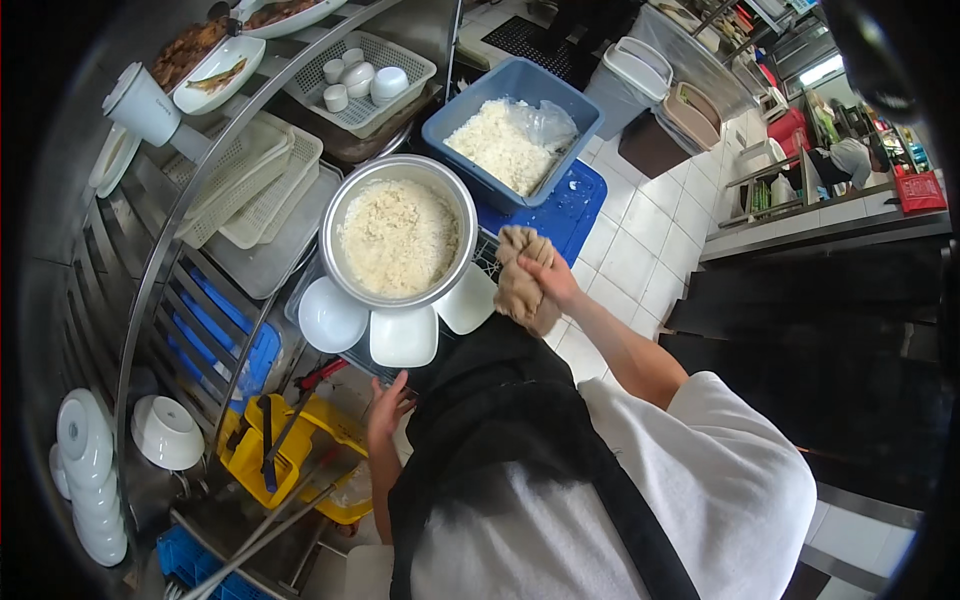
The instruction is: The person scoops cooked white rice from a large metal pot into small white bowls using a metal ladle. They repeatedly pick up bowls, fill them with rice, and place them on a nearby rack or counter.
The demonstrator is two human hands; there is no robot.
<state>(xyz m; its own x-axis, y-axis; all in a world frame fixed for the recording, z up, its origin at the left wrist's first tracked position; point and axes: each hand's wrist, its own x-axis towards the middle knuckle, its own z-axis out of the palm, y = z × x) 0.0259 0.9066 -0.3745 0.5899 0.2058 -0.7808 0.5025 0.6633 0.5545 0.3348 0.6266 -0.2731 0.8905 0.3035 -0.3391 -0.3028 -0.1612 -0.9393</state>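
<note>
My right hand (pixel 551 277) grips a bunched beige cloth (pixel 523 281), just right of the white dishes. My left hand (pixel 390 409) is at the near edge of the dark crate, fingers apart; whether it touches the crate I cannot tell. A round metal pot (pixel 330 225) of cooked rice (pixel 397 236) stands before me. Around its near side are a round white bowl (pixel 333 315), a square white dish (pixel 403 337) and another white dish (pixel 469 300), partly under the pot's rim. Beyond the pot, a blue-grey tub (pixel 439 146) holds rice and clear plastic.
A metal rack (pixel 139 300) with baskets and plates curves along the left. Yellow mop bucket parts (pixel 262 457) and long handles lie lower left. A blue lid or board (pixel 589 202) is under the tub. Bins (pixel 626 82) stand beyond; a person (pixel 847 161) bends at far right.
</note>
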